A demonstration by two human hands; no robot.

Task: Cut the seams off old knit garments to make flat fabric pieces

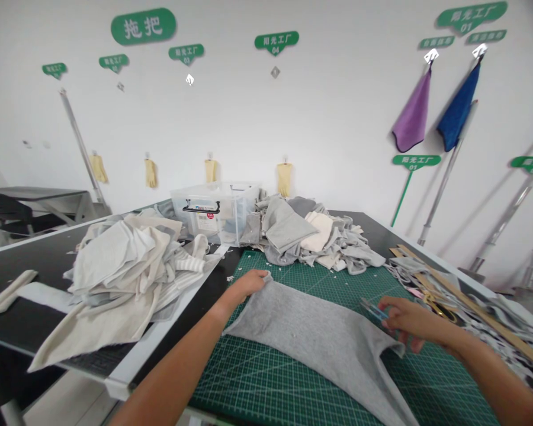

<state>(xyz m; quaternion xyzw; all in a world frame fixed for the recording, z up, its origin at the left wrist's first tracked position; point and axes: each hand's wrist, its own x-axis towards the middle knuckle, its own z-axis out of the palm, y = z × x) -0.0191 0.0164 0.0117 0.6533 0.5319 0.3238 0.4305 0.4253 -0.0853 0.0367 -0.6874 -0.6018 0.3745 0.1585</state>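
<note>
A piece of grey knit fabric (311,325) stretches across the green cutting mat (231,378). At its far left corner, my left hand (246,285) is closed in a pinch on the edge. My right hand (404,319) is above the right end of the fabric, its fingers curled around small light-blue thread snips (373,310) whose tip points left. Whether the lower fingers of the right hand also touch the fabric is hard to see. The near right end of the fabric runs down past the bottom of the view.
Cream and grey cloth pieces (115,260) are heaped on the left. A clear plastic box (231,213) stands at the back beside another grey cloth pile (293,228). To the right lie fabric scraps (466,319), gold-handled scissors (439,307) and a long wooden strip (475,305).
</note>
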